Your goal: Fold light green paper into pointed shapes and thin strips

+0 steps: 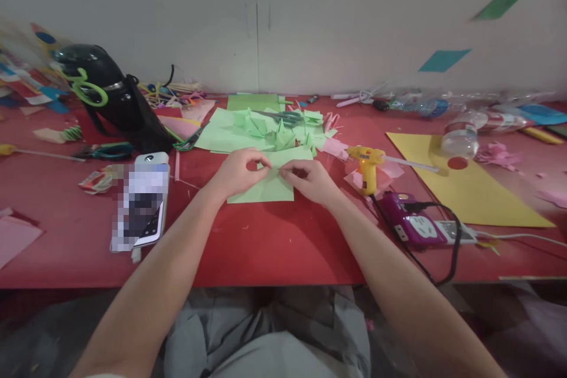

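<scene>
A light green sheet of paper (261,192) lies on the red table in front of me. My left hand (239,172) is over its left part, thumb and forefinger pinched together at the paper. From the other side my right hand (312,180) pinches at it too, its fingertips a short gap from the left ones. Whatever fine fold lies between the fingertips is too small to make out. Just beyond my hands are folded green paper pieces (286,137) on larger green sheets (217,133), with scissors (283,118) among them.
A yellow glue gun (367,168) stands right of my hands, near a purple power socket (411,221) with cables. Yellow paper (469,189) and plastic bottles (460,139) lie farther right. On the left are a phone (144,204) and a tilted black bottle (119,100).
</scene>
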Tool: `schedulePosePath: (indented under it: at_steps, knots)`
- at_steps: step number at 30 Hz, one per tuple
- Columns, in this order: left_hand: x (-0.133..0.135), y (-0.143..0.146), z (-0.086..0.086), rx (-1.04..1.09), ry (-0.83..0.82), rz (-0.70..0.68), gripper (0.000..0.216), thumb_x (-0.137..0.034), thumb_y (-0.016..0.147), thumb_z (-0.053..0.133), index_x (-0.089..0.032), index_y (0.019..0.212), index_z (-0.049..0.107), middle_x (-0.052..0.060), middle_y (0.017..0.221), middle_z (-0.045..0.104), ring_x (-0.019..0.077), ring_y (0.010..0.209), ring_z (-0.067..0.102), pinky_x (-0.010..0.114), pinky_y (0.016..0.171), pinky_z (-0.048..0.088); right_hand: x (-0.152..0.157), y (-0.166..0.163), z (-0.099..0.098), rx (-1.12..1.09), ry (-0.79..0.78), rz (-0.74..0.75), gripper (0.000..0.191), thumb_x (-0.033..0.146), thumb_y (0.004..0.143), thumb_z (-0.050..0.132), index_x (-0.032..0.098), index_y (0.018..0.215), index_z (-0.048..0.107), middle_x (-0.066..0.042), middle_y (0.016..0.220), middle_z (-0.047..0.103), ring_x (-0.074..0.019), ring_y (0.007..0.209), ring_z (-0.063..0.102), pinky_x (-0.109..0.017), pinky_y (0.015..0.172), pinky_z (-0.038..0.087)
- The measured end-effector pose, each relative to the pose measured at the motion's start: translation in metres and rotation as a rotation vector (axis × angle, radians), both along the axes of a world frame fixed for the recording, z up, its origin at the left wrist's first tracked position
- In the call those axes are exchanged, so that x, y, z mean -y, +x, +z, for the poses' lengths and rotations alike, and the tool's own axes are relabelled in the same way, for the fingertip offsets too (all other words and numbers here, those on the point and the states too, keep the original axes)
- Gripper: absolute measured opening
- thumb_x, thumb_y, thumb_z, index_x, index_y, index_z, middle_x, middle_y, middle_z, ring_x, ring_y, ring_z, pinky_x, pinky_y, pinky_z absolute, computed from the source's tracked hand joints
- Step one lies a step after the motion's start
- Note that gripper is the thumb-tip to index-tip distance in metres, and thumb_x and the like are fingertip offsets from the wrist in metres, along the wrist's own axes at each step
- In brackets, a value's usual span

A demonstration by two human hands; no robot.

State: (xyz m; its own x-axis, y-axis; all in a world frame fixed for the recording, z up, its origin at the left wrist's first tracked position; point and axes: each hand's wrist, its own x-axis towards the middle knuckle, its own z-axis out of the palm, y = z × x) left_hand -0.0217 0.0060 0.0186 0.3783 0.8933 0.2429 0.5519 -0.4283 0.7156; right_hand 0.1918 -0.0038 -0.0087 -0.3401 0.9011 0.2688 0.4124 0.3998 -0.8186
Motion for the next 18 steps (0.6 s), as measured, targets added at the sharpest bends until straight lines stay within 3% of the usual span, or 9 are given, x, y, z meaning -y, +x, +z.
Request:
schedulePosePath:
  at_steps: [6, 12, 18]
  knots:
    - [0.000, -0.004, 0.003, -0.080, -0.089, 0.072, 0.012, -0.028, 0.075, 0.062, -0.020, 0.078, 0.070, 0.002, 0.083, 0.071, 0.0186, 0.081, 0.064, 0.031, 0.077, 0.045, 0.001, 0.002, 0.002, -0.019, 0.060, -0.060, 0.021, 0.033, 0.085, 0.060, 0.017, 0.080, 0.073, -0.004, 0.076, 0.072, -0.0125, 0.060, 0.054, -0.026, 0.057, 0.041]
    - [-0.004, -0.011, 0.003, -0.070, -0.132, 0.056, 0.010, -0.027, 0.072, 0.061, -0.018, 0.071, 0.067, 0.001, 0.074, 0.069, 0.0154, 0.071, 0.060, 0.029, 0.070, 0.044, 0.001, 0.003, 0.005, -0.021, 0.101, -0.063, 0.019, 0.030, 0.084, 0.060, 0.018, 0.079, 0.073, -0.004, 0.079, 0.073, -0.0129, 0.064, 0.056, -0.025, 0.057, 0.041]
    - [-0.005, -0.015, 0.005, -0.050, -0.174, 0.052, 0.010, -0.026, 0.071, 0.062, -0.018, 0.066, 0.065, 0.001, 0.070, 0.067, 0.0145, 0.067, 0.058, 0.028, 0.066, 0.043, 0.000, 0.011, 0.005, -0.063, 0.138, -0.177, 0.017, 0.030, 0.081, 0.061, 0.017, 0.076, 0.072, -0.002, 0.069, 0.068, -0.0126, 0.060, 0.053, -0.026, 0.056, 0.041]
